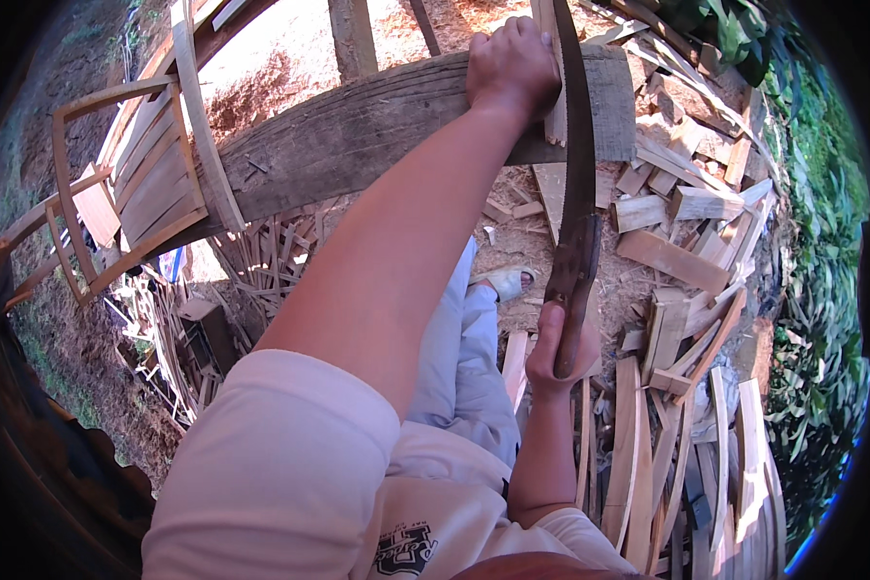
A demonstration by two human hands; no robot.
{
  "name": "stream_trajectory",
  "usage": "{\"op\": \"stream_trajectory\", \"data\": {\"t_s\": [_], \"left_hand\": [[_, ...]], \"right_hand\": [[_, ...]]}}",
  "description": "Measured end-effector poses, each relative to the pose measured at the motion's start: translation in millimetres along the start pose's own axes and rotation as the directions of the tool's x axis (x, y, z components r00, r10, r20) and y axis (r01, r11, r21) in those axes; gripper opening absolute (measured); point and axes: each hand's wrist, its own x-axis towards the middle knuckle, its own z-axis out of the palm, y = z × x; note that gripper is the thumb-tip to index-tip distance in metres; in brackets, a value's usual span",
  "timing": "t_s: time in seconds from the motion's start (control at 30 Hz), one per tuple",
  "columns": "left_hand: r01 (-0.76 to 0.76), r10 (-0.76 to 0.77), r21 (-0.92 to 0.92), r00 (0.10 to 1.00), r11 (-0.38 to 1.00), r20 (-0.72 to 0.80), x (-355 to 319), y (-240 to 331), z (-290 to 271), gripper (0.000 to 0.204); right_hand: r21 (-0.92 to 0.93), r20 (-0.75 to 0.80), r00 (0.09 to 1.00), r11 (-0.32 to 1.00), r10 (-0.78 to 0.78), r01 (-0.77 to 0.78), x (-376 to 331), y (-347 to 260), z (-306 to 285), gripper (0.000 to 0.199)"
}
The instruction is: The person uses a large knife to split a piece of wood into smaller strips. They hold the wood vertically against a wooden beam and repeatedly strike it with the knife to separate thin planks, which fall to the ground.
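Observation:
My left hand (514, 70) is closed round a pale wooden strip (555, 114), pressing it onto a thick, weathered plank (358, 130) that serves as a bench. The strip juts a little over the plank's near edge. My right hand (584, 356) grips the dark wooden handle of a hand saw (577, 155) below the plank. Its long blade points away from me, the toothed edge lying along the strip's right side. The blade's far tip runs out of view at the top.
Offcuts (674, 259) and long wood strips (628, 454) pile up on the right. Wooden frames (130, 179) lean at the plank's left end. Thin scraps (169, 338) heap below it. My sandalled foot (506, 281) stands on sawdust-strewn ground. Green plants (826, 222) border the far right.

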Motion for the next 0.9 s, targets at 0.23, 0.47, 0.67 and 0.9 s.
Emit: {"op": "stream_trajectory", "data": {"t_s": [0.23,0.47,0.67,0.9], "left_hand": [[-0.015,0.015,0.033,1.0,0.999,0.003,0,3,0,0.032],[0.018,-0.018,0.042,1.0,0.999,-0.014,3,1,1,0.031],[-0.01,0.01,0.021,1.0,1.0,0.01,-2,1,-6,0.03],[-0.018,0.018,0.031,1.0,0.999,-0.002,0,2,3,0.029]], "right_hand": [[0.023,-0.087,0.989,0.993,-0.116,0.119,72,-3,33,0.019],[-0.061,0.008,0.993,0.991,-0.115,0.115,9,31,17,0.012],[-0.083,0.061,0.996,0.994,-0.069,0.074,-35,20,-9,0.019],[0.062,-0.054,0.995,0.994,-0.086,0.089,85,4,38,0.022]]}}
